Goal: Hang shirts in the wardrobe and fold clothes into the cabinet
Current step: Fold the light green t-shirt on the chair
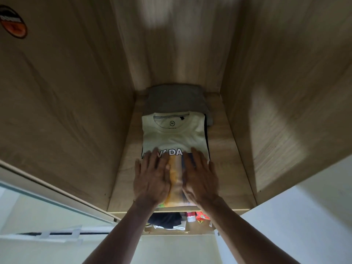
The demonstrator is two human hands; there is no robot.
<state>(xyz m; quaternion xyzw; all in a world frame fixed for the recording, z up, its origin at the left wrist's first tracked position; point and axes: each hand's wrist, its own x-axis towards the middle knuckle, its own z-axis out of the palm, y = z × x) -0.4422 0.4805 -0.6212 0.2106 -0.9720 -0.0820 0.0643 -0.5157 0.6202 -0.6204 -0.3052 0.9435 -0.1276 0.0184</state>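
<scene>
We see both hands flat, palms down, fingers spread wide, pressing on a folded cream T-shirt (174, 137) inside the wooden cabinet (266, 92). Left hand (152, 176) covers the near-left part of the shirt, right hand (200, 176) the near-right part; neither grips anything. Between them we see an orange-yellow print and the letters "VADA" just beyond the fingertips. The shirt lies on the cabinet shelf (221, 149), collar toward the far end, a dark layer showing along its right edge. Beyond it, touching or partly under it, sits a folded grey garment (175, 100) against the back wall. Below the shelf's near edge, a lower compartment holds dark clothing (165, 220) and red items (198, 216), blurred. An orange round sticker (14, 21) sits on the left panel.
</scene>
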